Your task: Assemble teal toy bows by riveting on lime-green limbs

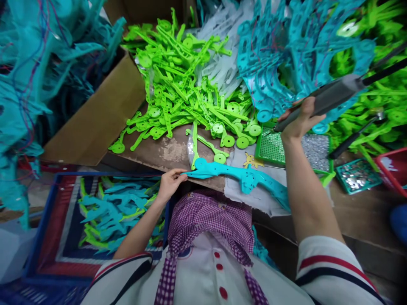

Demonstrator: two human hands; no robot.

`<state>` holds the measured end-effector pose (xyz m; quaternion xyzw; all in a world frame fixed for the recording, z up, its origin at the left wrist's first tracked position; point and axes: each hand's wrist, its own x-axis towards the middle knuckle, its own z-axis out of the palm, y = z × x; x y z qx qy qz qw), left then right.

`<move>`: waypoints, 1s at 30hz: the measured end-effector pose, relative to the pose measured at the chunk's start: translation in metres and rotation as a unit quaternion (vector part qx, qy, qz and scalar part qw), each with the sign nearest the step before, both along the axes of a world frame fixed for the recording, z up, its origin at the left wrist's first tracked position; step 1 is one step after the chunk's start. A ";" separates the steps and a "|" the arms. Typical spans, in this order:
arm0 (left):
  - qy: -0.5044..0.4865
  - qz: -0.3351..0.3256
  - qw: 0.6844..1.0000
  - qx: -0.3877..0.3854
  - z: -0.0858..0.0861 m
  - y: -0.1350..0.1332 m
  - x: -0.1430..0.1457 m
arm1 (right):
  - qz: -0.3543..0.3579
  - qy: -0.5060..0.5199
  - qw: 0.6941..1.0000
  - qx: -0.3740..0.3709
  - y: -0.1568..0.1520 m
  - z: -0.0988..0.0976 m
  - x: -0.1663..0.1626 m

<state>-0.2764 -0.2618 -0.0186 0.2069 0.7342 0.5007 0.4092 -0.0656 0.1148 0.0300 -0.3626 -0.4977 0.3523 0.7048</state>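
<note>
A long blue plastic part (237, 171) lies across the front edge of the bench, partly over a grey cloth (230, 190). My left hand (171, 181) pinches its narrow left end between thumb and fingers. My right hand (300, 118) is wrapped round a dark grey electric screwdriver (333, 93), its cable running off to the upper right. The driver's tip points down over a green tray (270, 146) with a grid of small holes and many small screws (314, 148) at its right side. Just behind the blue part lie loose green plastic levers (203, 144).
Green levers (178, 76) are heaped at the back, with translucent strips (219, 46) and stacked blue parts (270, 63) beside them. A cardboard box (98, 110) stands left. Below it sits a blue crate (47, 228) of parts. A small tray of metal pieces (358, 176) and red bin (394, 169) are right.
</note>
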 end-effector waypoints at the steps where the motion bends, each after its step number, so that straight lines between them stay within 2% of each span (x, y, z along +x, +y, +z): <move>1: -0.005 -0.009 1.000 -0.007 0.001 0.000 -0.002 | -0.001 0.002 1.000 0.003 0.000 0.000 0.000; 7: 0.007 -0.029 1.000 0.010 0.005 0.002 -0.003 | 0.011 0.005 1.000 0.022 0.001 -0.005 0.001; 12: -0.024 0.023 0.999 0.020 -0.005 0.000 -0.002 | -0.015 -0.007 1.000 -0.008 0.002 -0.001 -0.002; 15: -0.061 0.058 0.995 0.054 -0.013 -0.002 -0.001 | -0.037 0.019 0.999 -0.003 0.000 0.018 0.002; 18: -0.077 0.107 0.987 0.095 -0.018 -0.003 0.004 | -0.017 0.066 0.997 0.022 -0.021 0.049 0.009; 20: -0.079 0.133 0.982 0.110 -0.019 -0.002 0.008 | 0.039 0.088 0.995 0.019 -0.052 0.069 0.007; 22: -0.089 0.135 0.981 0.111 -0.018 0.001 0.010 | 0.135 0.093 0.986 0.015 -0.096 0.080 -0.006; 23: -0.095 0.133 0.980 0.111 -0.018 0.002 0.010 | 0.214 0.066 0.975 0.004 -0.121 0.081 -0.017; 27: -0.097 0.142 0.977 0.124 -0.020 0.005 0.011 | 0.374 0.069 0.925 -0.018 -0.207 0.067 -0.070; 30: -0.074 0.134 0.979 0.137 -0.025 0.006 0.013 | 0.457 0.029 0.888 -0.046 -0.236 0.049 -0.101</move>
